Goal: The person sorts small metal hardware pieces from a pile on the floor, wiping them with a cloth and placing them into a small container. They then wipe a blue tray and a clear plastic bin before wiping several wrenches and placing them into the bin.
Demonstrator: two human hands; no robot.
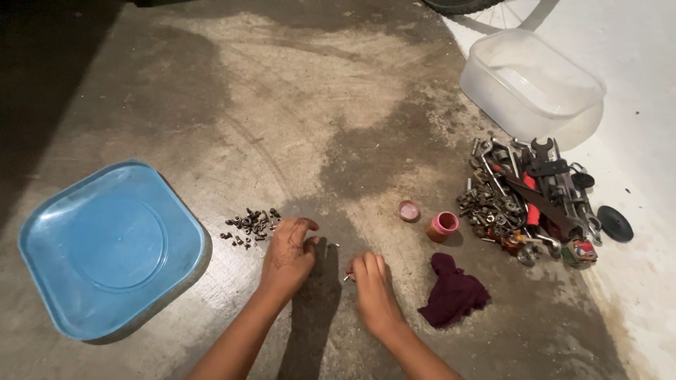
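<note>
both hands rest on the floor: right hand (372,281) pinches a small, light, slippery screw (346,277) endwise; left hand (287,255) curls loosely, empty, near the nuts (251,225).

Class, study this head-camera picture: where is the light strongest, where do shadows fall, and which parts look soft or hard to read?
Head view: brightest on the pale floor strip at right by the clear plastic tub; the top-left corner sinks into dark shadow. The left hand and right hand cast a dark shadow between them. A soft sheen lies on the square blue plastic lid. The small dark nuts and bolts are too fine to resolve.
</note>
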